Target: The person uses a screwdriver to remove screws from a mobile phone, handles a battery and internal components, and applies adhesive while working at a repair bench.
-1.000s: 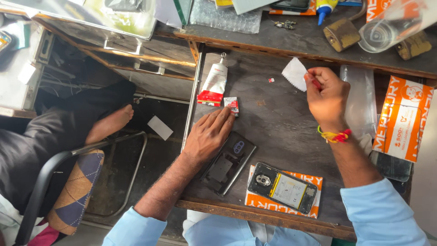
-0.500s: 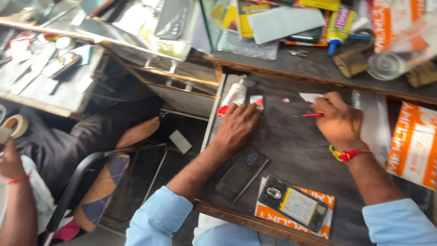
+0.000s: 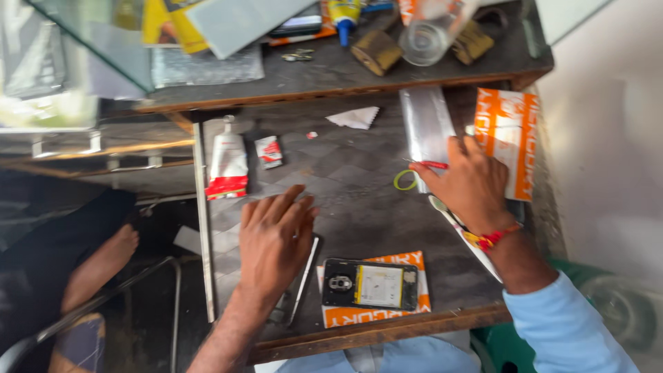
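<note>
L hand (image 3: 275, 238) flat, open on dark panel (image 3: 302, 280); R hand (image 3: 469, 185) pinching red tool (image 3: 434, 165), beside green ring (image 3: 405, 180).

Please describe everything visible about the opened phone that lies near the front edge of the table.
The opened phone is a dark rectangle lying flat, back side up with its cover off. A round part sits at its left end and a pale panel with a yellow edge fills the middle. It rests on an orange-and-white packet near the table's front edge. Neither hand touches it.
</note>
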